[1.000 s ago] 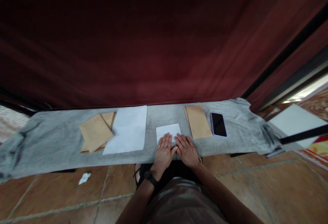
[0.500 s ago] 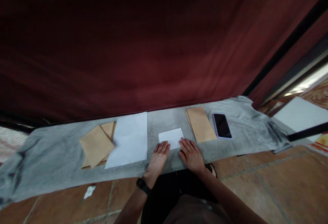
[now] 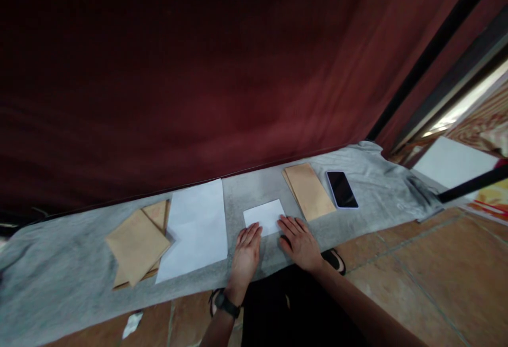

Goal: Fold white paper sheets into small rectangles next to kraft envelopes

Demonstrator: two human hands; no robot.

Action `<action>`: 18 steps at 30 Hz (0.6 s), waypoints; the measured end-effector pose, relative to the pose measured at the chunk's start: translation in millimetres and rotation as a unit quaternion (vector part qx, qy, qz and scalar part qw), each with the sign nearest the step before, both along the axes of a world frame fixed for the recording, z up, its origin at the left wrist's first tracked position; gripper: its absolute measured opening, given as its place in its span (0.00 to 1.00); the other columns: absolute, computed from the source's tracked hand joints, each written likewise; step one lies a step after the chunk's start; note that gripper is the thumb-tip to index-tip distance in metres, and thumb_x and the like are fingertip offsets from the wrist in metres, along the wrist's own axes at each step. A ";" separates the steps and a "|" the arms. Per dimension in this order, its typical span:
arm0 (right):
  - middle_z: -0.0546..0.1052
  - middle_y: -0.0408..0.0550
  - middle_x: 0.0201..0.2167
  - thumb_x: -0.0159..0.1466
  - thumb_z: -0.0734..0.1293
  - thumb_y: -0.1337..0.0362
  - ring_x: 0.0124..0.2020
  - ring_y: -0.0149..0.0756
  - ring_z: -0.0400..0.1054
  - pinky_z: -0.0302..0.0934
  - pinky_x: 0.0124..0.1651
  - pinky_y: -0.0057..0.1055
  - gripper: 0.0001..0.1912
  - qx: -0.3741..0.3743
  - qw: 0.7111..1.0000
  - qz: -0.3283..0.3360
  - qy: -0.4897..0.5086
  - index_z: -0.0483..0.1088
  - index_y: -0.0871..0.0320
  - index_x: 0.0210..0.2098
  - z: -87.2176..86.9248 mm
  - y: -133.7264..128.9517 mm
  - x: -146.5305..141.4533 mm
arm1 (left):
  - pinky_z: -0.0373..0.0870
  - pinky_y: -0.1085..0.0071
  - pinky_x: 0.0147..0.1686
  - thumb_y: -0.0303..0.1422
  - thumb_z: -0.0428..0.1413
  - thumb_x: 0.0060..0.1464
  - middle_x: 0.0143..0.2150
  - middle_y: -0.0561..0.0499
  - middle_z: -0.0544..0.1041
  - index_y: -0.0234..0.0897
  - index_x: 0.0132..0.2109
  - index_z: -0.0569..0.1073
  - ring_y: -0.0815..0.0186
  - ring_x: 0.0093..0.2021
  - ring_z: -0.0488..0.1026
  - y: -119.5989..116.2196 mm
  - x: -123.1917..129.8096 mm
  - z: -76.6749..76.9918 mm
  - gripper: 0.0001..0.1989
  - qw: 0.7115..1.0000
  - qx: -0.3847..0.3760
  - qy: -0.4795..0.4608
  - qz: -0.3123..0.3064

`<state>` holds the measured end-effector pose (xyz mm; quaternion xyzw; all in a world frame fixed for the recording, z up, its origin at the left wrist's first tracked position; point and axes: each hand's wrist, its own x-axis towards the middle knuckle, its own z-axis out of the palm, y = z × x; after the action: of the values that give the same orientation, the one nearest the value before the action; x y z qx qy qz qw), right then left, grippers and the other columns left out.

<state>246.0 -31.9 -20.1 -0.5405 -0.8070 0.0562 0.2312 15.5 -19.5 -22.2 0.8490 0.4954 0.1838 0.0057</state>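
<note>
A small white rectangle of folded-looking paper (image 3: 263, 215) lies flat on the grey cloth, directly in front of me. My left hand (image 3: 246, 249) rests palm down with its fingertips on the paper's near left corner. On the near right corner lie the fingertips of my right hand (image 3: 299, 240), its fingers stretched out and the thumb apart. Close by on the right are brown envelopes (image 3: 311, 191), stacked slightly askew. Large white sheets (image 3: 196, 228) lie to the left of my left hand.
More brown envelopes (image 3: 138, 244) lie in a loose pile at the left. A phone (image 3: 342, 189) with a dark screen sits right of the stack. Grey cloth (image 3: 71, 262) covers the narrow table, a dark red curtain (image 3: 246, 98) hangs behind, and a white scrap (image 3: 132, 324) is on the tiled floor.
The camera view has tilted and shifted slightly. Both hands stay on the small white paper, with hardly any movement relative to it.
</note>
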 end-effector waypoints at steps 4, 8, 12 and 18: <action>0.65 0.49 0.68 0.70 0.62 0.62 0.68 0.43 0.59 0.50 0.71 0.47 0.26 -0.014 1.000 0.002 0.011 0.64 0.56 0.66 1.1 1.7 2.2 | 0.65 0.56 0.65 0.24 0.46 0.67 0.63 0.45 0.74 0.38 0.62 0.71 0.62 0.64 0.69 0.3 0.9 -0.9 0.21 1.000 -0.003 -0.022 0.003; 0.65 0.50 0.68 0.70 0.62 0.61 0.68 0.43 0.60 0.51 0.71 0.48 0.26 -0.025 1.000 0.005 0.015 0.64 0.56 0.66 0.8 2.7 4.2 | 0.65 0.55 0.65 0.27 0.45 0.68 0.63 0.46 0.74 0.38 0.61 0.72 0.61 0.64 0.70 0.2 3.1 1.7 0.19 0.999 -0.011 -0.034 0.009; 0.66 0.50 0.68 0.70 0.62 0.61 0.68 0.43 0.60 0.51 0.71 0.48 0.26 -0.028 0.999 0.002 0.019 0.64 0.55 0.66 -2.5 2.8 4.4 | 0.65 0.53 0.65 0.33 0.46 0.69 0.63 0.45 0.74 0.38 0.60 0.72 0.59 0.63 0.70 -1.0 6.5 4.0 0.18 0.999 -0.011 -0.042 0.013; 0.65 0.49 0.68 0.71 0.62 0.61 0.68 0.43 0.60 0.50 0.72 0.47 0.24 -0.024 0.999 -0.007 0.028 0.66 0.54 0.65 -7.7 3.3 4.7 | 0.66 0.54 0.64 0.36 0.44 0.70 0.65 0.42 0.72 0.36 0.62 0.71 0.57 0.65 0.68 -2.8 8.3 2.4 0.21 0.999 -0.009 -0.026 0.039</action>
<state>250.6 -28.7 -27.8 -0.5495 -0.7950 0.0887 0.2411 23.9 -22.3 -19.8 0.8241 0.5290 0.2016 0.0187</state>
